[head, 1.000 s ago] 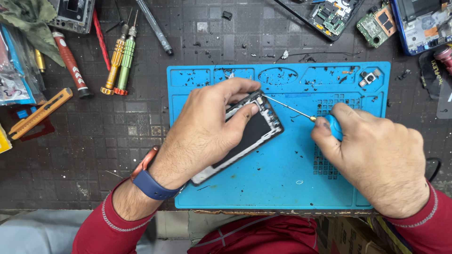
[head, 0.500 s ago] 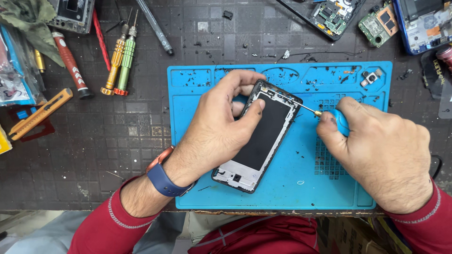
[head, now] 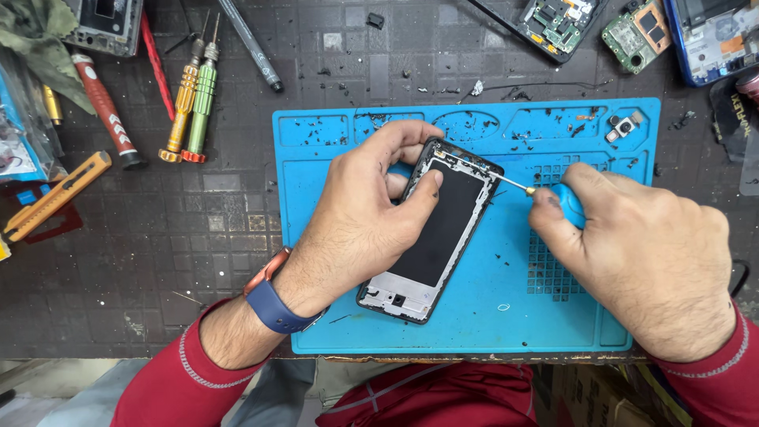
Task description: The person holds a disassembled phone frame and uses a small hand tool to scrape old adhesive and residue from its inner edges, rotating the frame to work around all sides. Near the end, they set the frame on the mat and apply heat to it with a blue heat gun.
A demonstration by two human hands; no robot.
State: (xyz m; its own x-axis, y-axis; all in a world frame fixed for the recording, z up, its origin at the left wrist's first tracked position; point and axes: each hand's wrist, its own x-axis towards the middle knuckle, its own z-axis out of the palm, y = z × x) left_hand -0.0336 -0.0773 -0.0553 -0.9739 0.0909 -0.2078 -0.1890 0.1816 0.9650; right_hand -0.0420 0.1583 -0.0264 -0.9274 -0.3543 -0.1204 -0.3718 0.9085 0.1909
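Flat on ribbed blue mat, left hand grips glossy phone frame.

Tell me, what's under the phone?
The phone frame lies on a blue repair mat, steadied by the left hand. Black specks dot the mat. Whatever sits directly beneath the frame is covered.

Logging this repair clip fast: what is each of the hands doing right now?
Left hand: closed on the phone frame, steadying it on the blue mat.
Right hand: closed on a blue-handled screwdriver, tip at the frame's top edge.
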